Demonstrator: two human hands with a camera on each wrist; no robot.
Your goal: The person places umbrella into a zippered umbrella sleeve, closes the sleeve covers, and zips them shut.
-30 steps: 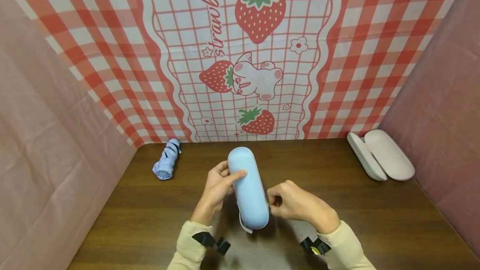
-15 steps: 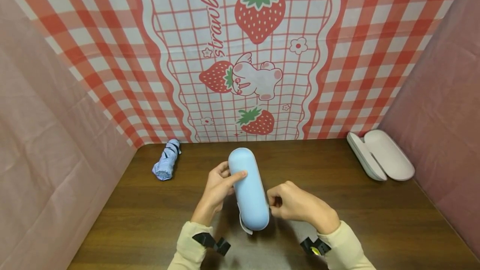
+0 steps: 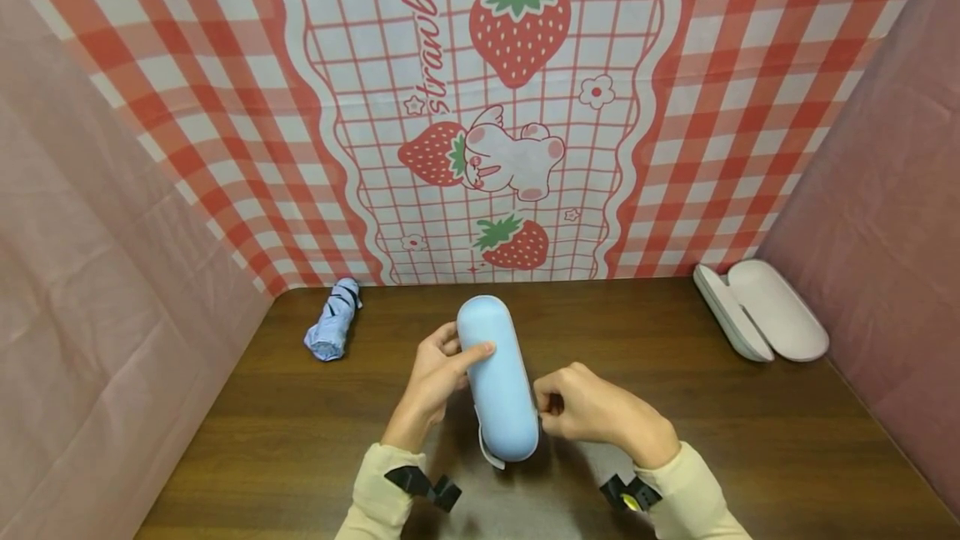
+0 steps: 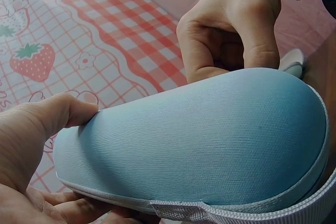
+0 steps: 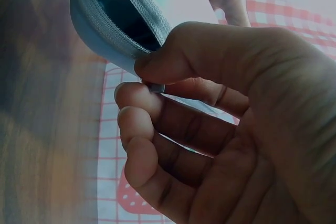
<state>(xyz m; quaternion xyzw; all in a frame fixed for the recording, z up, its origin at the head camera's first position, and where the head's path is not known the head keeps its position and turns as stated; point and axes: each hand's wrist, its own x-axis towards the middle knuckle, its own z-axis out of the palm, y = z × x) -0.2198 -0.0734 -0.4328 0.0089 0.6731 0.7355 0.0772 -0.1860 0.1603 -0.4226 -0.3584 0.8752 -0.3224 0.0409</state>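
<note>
A light blue zippered case, long with rounded ends, is held tilted above the table in the middle of the head view. My left hand grips its left side, thumb on top and fingers underneath. At its right side, my right hand pinches a small metal zipper pull between thumb and index finger, the other fingers curled. In the right wrist view the zipper is parted along the rounded end, showing a dark gap. A pale fabric strap hangs from the case's lower left edge. What lies inside is hidden.
A folded blue umbrella with a dark band lies at the back left of the wooden table. An opened whitish glasses case stands at the back right. A checked strawberry cloth closes off the back, with pink cloth at both sides.
The blue case has shifted by a hair toward the person since the first frame. Both hands keep the same hold and place.
</note>
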